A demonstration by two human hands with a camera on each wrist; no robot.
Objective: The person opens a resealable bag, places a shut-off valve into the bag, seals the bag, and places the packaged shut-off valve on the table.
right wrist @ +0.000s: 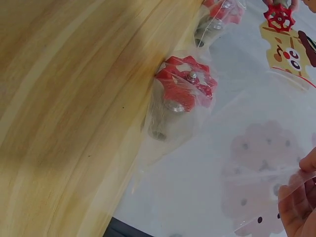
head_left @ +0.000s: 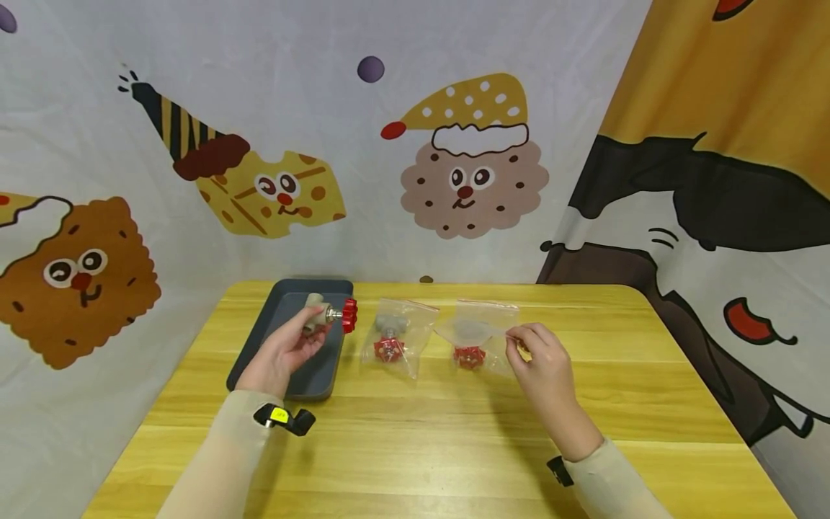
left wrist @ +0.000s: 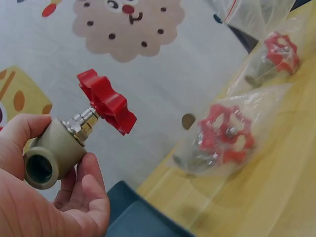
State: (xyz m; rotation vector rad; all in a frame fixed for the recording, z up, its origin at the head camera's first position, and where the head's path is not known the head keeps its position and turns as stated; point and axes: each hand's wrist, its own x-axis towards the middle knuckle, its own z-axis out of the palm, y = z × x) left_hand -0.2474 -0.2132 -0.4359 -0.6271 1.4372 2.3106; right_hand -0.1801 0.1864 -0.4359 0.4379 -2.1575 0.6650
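My left hand grips a stop valve by its beige-grey body, over the tray. The valve has a red handwheel on a metal stem, and one round pipe opening faces the left wrist camera. My right hand pinches the edge of a clear zip bag with a red seal line. No valve shows inside this bag, which hangs in front of a bagged valve on the table. Left of that, a second bagged valve lies with its red handwheel toward me.
A dark grey-blue tray stands at the table's left, under my left hand. The wood-grain table ends at the back against a white cloth printed with cartoon biscuits and cheese.
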